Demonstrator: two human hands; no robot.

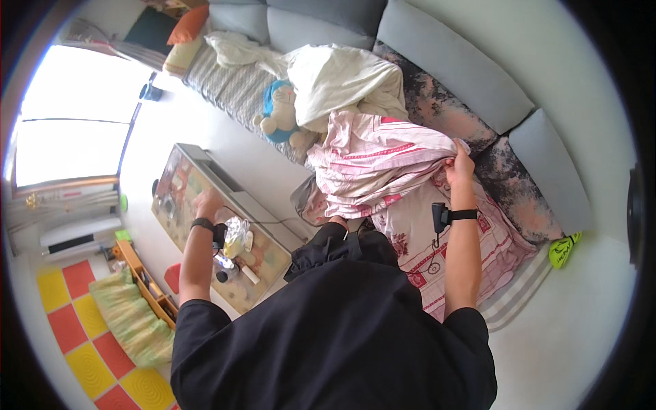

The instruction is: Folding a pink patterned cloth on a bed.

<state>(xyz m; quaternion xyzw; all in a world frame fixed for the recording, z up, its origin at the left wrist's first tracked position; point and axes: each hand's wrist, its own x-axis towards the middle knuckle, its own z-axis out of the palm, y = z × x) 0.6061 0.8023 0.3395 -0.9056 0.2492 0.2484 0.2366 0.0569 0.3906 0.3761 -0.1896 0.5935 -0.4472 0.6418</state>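
My right hand (pixel 459 165) grips the bunched edge of a pink and white patterned cloth (pixel 379 159), which hangs in folds from it towards the left. Below that cloth a second pink patterned cover (pixel 435 256) lies spread over the sofa seat. My left hand (pixel 208 203) is stretched out to the left, above a low table; it is blurred against the tabletop, and whether its fingers are apart cannot be told. A crumpled white blanket (pixel 341 84) and a blue and white plush toy (pixel 279 113) lie just beyond the lifted cloth.
The low table (pixel 271 251) holds a plastic bag (pixel 237 236) and small items. A grey sectional sofa (pixel 461 66) curves around the far and right sides. An orange pillow (pixel 188 25) lies at its far left end. A yellow-green bag (pixel 564 250) stands by the sofa's near right end.
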